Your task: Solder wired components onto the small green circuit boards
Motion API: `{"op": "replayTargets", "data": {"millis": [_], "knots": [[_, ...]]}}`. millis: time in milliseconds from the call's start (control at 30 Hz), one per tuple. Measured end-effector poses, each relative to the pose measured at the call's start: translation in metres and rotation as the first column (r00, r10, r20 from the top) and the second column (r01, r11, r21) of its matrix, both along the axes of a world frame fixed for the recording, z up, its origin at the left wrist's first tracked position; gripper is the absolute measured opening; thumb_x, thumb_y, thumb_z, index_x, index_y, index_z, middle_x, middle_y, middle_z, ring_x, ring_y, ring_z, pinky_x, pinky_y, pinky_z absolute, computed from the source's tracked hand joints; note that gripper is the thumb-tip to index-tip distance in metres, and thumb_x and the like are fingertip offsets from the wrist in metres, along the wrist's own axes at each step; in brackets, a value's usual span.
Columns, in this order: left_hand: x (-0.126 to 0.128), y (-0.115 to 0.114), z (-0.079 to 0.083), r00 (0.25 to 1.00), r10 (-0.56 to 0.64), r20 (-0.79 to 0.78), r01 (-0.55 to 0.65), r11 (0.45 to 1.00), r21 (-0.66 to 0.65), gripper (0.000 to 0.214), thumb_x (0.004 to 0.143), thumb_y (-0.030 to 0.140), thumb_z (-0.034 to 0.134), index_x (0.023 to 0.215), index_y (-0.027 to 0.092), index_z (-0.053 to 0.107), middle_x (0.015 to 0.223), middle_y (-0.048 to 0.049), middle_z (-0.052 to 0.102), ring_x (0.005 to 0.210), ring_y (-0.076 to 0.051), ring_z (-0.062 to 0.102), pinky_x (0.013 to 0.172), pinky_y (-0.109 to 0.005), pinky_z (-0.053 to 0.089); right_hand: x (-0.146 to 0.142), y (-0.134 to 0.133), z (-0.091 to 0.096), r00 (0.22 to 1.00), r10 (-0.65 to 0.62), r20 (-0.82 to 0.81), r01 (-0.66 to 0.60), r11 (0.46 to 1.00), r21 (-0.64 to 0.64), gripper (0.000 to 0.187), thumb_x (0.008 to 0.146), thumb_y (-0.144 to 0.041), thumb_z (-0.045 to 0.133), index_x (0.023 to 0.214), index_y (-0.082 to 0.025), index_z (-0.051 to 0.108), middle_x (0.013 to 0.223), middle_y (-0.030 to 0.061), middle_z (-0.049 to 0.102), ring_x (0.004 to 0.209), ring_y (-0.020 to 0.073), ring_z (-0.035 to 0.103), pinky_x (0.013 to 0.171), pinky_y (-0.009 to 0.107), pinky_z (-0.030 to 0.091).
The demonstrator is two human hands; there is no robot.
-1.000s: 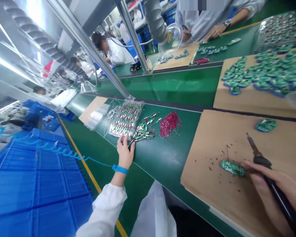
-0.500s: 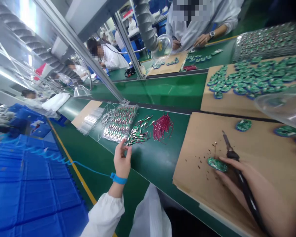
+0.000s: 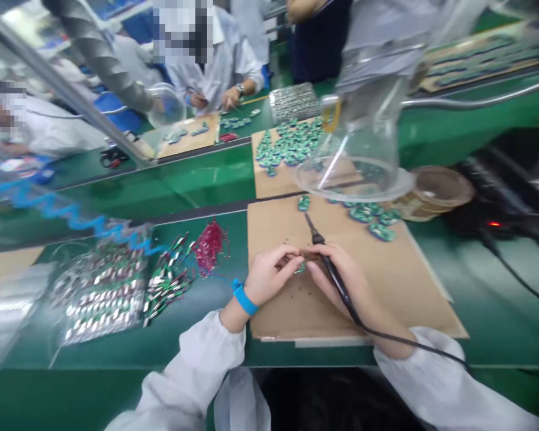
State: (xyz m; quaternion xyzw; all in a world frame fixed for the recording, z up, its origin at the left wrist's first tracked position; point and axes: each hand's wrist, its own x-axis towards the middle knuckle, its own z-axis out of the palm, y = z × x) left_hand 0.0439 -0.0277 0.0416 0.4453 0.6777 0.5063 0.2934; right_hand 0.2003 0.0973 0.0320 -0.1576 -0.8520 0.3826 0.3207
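Observation:
My right hand (image 3: 348, 281) is closed around a black soldering iron (image 3: 327, 263), its tip pointing away over the cardboard sheet (image 3: 399, 281). My left hand (image 3: 269, 275), with a blue wrist strap (image 3: 244, 297), is pinched together right beside it, fingertips touching. Between the two hands lies a small green circuit board (image 3: 300, 267), mostly covered by fingers. Whether the left fingers hold a small part is hidden. Piles of green and silver components (image 3: 168, 278) and red ones (image 3: 209, 245) lie to the left on the green mat.
A clear fume hood (image 3: 363, 155) hangs over the far edge of the cardboard. More green boards (image 3: 371, 214) lie under it and on a second sheet (image 3: 287, 143) behind. A bag of parts (image 3: 99, 293) is at left. Other people work across the belt.
My left hand left the component pile and came right to the small board beside the soldering iron. My view swung right, so the cardboard is now centred.

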Motion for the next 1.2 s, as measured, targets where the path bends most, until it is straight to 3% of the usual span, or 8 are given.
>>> {"op": "replayTargets", "data": {"millis": [267, 433, 567, 800, 933, 1033, 1200], "knots": [[-0.005, -0.009, -0.001, 0.997, -0.069, -0.025, 0.069, 0.997, 0.015, 0.025, 0.100, 0.040, 0.062, 0.095, 0.017, 0.068, 0.074, -0.0005, 0.066, 0.050, -0.008, 0.059, 0.050, -0.019, 0.050, -0.001, -0.003, 0.002, 0.999, 0.022, 0.033, -0.020, 0.998, -0.052, 0.015, 0.100, -0.031, 0.065, 0.112, -0.026, 0.060, 0.098, 0.0057, 0.063, 0.088, 0.0211, 0.066, 0.078, 0.035, 0.055], [-0.009, -0.011, 0.004, 0.932, -0.179, -0.315, 0.197, 0.980, 0.028, 0.018, 0.102, 0.031, 0.059, 0.098, 0.019, 0.072, 0.086, -0.0043, 0.072, 0.072, -0.013, 0.067, 0.069, -0.024, 0.054, 0.000, -0.002, 0.006, 0.993, 0.096, 0.071, -0.095, 0.995, -0.019, 0.011, 0.100, -0.029, 0.065, 0.109, -0.025, 0.060, 0.095, 0.0047, 0.060, 0.087, 0.0198, 0.062, 0.080, 0.034, 0.052], [-0.011, -0.009, 0.005, 0.905, -0.228, -0.360, 0.259, 0.965, 0.039, 0.016, 0.102, 0.026, 0.058, 0.101, 0.020, 0.073, 0.094, -0.0052, 0.075, 0.085, -0.016, 0.070, 0.082, -0.026, 0.056, 0.002, -0.003, 0.007, 0.987, 0.144, 0.071, -0.144, 0.990, -0.007, 0.007, 0.101, -0.028, 0.063, 0.107, -0.024, 0.061, 0.093, 0.0041, 0.059, 0.086, 0.0189, 0.060, 0.078, 0.033, 0.051], [-0.011, -0.010, 0.003, 0.935, -0.193, -0.296, 0.201, 0.980, -0.004, 0.016, 0.101, 0.032, 0.062, 0.101, 0.021, 0.073, 0.097, -0.0048, 0.078, 0.087, -0.017, 0.072, 0.082, -0.028, 0.056, 0.003, -0.002, 0.006, 0.989, 0.146, 0.031, -0.145, 0.989, -0.037, 0.003, 0.101, -0.027, 0.063, 0.103, -0.025, 0.063, 0.090, 0.0031, 0.059, 0.082, 0.0177, 0.060, 0.076, 0.032, 0.052], [-0.011, -0.012, -0.001, 0.986, -0.134, -0.099, 0.129, 0.990, -0.053, 0.019, 0.098, 0.037, 0.065, 0.101, 0.021, 0.073, 0.085, -0.0038, 0.077, 0.073, -0.016, 0.070, 0.071, -0.026, 0.056, 0.003, -0.001, 0.006, 0.991, 0.136, -0.018, -0.137, 0.989, -0.055, 0.001, 0.101, -0.026, 0.064, 0.101, -0.025, 0.064, 0.087, 0.0024, 0.059, 0.077, 0.0165, 0.060, 0.072, 0.030, 0.051], [-0.009, -0.012, -0.001, 0.989, -0.145, 0.002, 0.144, 0.987, -0.073, 0.019, 0.098, 0.037, 0.065, 0.099, 0.020, 0.072, 0.081, -0.0034, 0.075, 0.068, -0.014, 0.067, 0.064, -0.024, 0.054, 0.003, -0.001, 0.005, 0.989, 0.143, -0.048, -0.146, 0.987, -0.061, 0.001, 0.100, -0.026, 0.064, 0.100, -0.026, 0.064, 0.086, 0.0021, 0.059, 0.075, 0.0165, 0.060, 0.070, 0.030, 0.051], [-0.008, -0.012, 0.003, 0.983, -0.180, 0.026, 0.182, 0.981, -0.071, 0.021, 0.100, 0.039, 0.061, 0.100, 0.019, 0.067, 0.083, -0.0043, 0.072, 0.070, -0.014, 0.066, 0.062, -0.023, 0.051, 0.002, -0.001, 0.004, 0.980, 0.187, -0.067, -0.193, 0.977, -0.091, 0.009, 0.097, -0.027, 0.069, 0.105, -0.027, 0.064, 0.089, 0.0024, 0.063, 0.079, 0.0171, 0.063, 0.074, 0.031, 0.052]]}}
